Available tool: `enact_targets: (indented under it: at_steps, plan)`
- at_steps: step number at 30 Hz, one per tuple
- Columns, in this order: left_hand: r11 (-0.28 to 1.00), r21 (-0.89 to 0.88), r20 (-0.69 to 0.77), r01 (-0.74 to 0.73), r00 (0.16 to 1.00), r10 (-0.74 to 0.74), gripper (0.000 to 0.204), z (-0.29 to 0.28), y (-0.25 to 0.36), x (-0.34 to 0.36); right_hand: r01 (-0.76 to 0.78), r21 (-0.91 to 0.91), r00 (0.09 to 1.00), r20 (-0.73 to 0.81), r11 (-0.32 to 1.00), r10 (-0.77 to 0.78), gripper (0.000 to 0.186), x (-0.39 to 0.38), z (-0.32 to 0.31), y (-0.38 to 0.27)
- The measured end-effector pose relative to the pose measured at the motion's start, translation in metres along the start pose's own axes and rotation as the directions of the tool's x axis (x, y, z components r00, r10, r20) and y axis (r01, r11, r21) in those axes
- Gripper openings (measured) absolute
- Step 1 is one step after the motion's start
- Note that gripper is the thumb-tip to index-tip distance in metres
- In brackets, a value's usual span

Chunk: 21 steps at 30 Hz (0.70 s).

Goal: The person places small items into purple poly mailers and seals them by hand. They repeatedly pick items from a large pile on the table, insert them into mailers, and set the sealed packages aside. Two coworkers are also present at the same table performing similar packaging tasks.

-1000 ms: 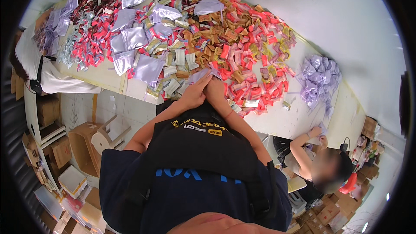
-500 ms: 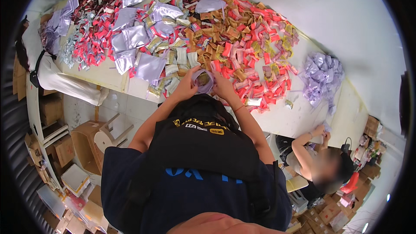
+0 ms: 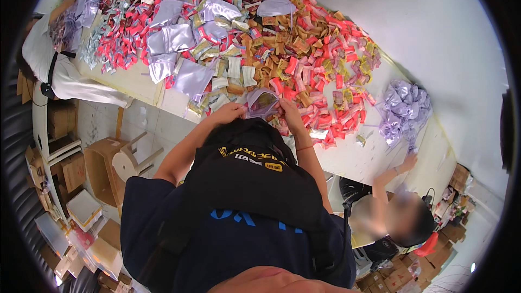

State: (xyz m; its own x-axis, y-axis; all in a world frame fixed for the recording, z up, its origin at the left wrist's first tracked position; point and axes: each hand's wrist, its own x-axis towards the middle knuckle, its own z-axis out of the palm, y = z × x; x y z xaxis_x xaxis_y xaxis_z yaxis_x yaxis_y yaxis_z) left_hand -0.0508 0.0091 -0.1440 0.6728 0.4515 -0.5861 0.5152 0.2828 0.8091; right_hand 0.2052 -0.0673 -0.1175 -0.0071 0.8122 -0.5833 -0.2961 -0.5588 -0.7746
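A lilac satin pouch (image 3: 262, 101) is held open at the near edge of the candy heaps, with yellowish packets inside. My left hand (image 3: 230, 113) pinches its left side or string, and my right hand (image 3: 288, 111) grips the right side. Around them lie small white packets (image 3: 220, 83), brown ones (image 3: 271, 43) and red and pink ones (image 3: 339, 111). Several flat lilac pouches (image 3: 194, 78) rest on the heaps.
A pile of lilac pouches (image 3: 403, 108) lies on the table (image 3: 347, 160). A co-worker (image 3: 380, 195) at right reaches toward it; another (image 3: 65, 78), in white, is at left. Cardboard boxes (image 3: 103, 171) and a round stool (image 3: 130, 160) stand below.
My hands were together over the pouch, then spread it open; both now sit farther apart and my left is lower. The co-worker's hand at right has moved up to the pouch pile.
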Motion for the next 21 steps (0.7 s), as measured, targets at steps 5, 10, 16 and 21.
enact_targets:
  at_steps: [5,10,16,21]
  plan:
    - [0.927,-0.372,-0.310,-0.055,0.948,-0.069,0.022,0.019,0.024,-0.002,-0.060,0.217,0.996,-0.053,0.974,0.073,0.027,0.001,0.009,0.011]
    - [0.957,-0.129,0.139,0.261,0.960,-0.243,0.020,0.002,0.034,0.018,-0.009,0.432,0.991,-0.115,0.902,0.065,0.026,0.005,0.017,0.005]
    - [0.631,-0.767,0.009,0.113,0.986,-0.165,0.032,-0.011,0.042,-0.003,0.050,0.703,0.992,-0.118,0.710,0.047,0.030,0.006,-0.032,0.011]
    - [0.569,-0.800,-0.334,-0.189,0.928,-0.161,0.039,-0.016,0.043,-0.019,0.233,0.705,0.962,-0.270,0.670,-0.051,0.034,-0.003,-0.028,0.005]
